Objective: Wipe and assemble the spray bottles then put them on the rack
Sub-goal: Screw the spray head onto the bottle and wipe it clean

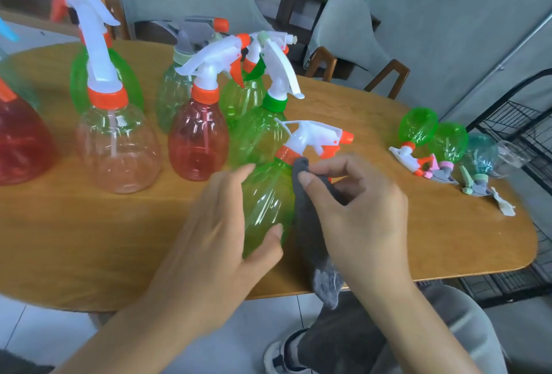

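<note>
At the near edge of the wooden table (89,242), the left hand (221,233) grips a tilted green spray bottle (268,194), its base hidden behind the palm. The right hand (358,209) pinches a grey cloth (310,224) against the bottle's shoulder, the cloth's middle hidden behind the fingers. The black wire rack (522,122) is cut off at right, and motion blurs both hands.

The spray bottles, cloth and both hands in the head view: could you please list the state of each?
Green bottle: tilted, trigger head on, held.
Left hand: grips the green bottle.
Right hand: pinches the grey cloth against it.
Red bottle: upright, assembled.
Two green bottles at right: lying down.
</note>
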Demonstrator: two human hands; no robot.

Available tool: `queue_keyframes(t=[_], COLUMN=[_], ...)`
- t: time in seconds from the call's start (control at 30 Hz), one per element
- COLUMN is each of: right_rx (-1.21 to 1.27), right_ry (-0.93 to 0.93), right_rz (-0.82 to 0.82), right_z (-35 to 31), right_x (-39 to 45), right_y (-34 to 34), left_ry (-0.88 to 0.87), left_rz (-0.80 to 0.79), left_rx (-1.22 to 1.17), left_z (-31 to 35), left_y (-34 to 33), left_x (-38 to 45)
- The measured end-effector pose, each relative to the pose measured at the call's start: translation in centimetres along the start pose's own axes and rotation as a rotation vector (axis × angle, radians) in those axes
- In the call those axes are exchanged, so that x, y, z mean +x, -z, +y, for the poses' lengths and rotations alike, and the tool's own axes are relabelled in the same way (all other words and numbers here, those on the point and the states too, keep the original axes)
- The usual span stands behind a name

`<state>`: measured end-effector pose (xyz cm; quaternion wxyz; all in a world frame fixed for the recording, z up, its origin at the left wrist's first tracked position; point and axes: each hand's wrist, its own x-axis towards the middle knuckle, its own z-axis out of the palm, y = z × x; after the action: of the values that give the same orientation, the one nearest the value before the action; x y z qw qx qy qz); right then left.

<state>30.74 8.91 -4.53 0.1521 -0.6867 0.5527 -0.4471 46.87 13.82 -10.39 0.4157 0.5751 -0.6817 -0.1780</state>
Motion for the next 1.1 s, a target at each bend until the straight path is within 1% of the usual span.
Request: queue_keyframes(t=[0.1, 0.17, 0.23, 0.43, 0.5, 0.67, 0.73, 0.87, 0.93, 1.1], right_rx=[0.043, 0.051, 0.037, -0.02, -0.006, 0.01, 0.027, 0.022, 0.002, -0.135], right_ry=[0.045, 0.05, 0.044, 0.103, 0.117, 0.157, 0.172, 0.231, 0.264, 0.322], right_rz=[0.107, 0.155, 0.137, -0.021, -0.024, 0.108, 0.082, -0.021, -0.027, 0.132], right_z=[-0.5, -0.8, -0.8, 0.1, 0.3, 0.6, 0.7, 0.8, 0.9, 0.7], right_x=[0.4, 1.1, 1.5, 0.3, 0.1, 1.2, 1.3, -0.2, -0.7, 0.0], right_y=[0.2, 0.3, 0.2, -0.3, -0.1, 0.7, 0.6, -0.3, -0.4, 0.3], left_ry=[-0.042, -0.05, -0.063, -0.061, -0.07, -0.088, -0.086, -0.085, -0.083, -0.115], left_rz=[-0.001, -0.005, 0.002, 0.029, 0.029, 0.04, 0.049, 0.077, 0.097, 0.142], left_rx=[0.08, 0.093, 0.095, 0.064, 0.073, 0.101, 0.095, 0.079, 0.072, 0.146], left_z=[-0.3, -0.3, -0.3, -0.6, -0.6, -0.4, -0.4, -0.4, -0.3, 0.1], left_y=[0.5, 0.5, 0.5, 0.4, 0.4, 0.2, 0.1, 0.0, 0.0, -0.3], left_x=[0.1, 0.2, 0.2, 0.5, 0.5, 0.5, 0.6, 0.6, 0.6, 0.5])
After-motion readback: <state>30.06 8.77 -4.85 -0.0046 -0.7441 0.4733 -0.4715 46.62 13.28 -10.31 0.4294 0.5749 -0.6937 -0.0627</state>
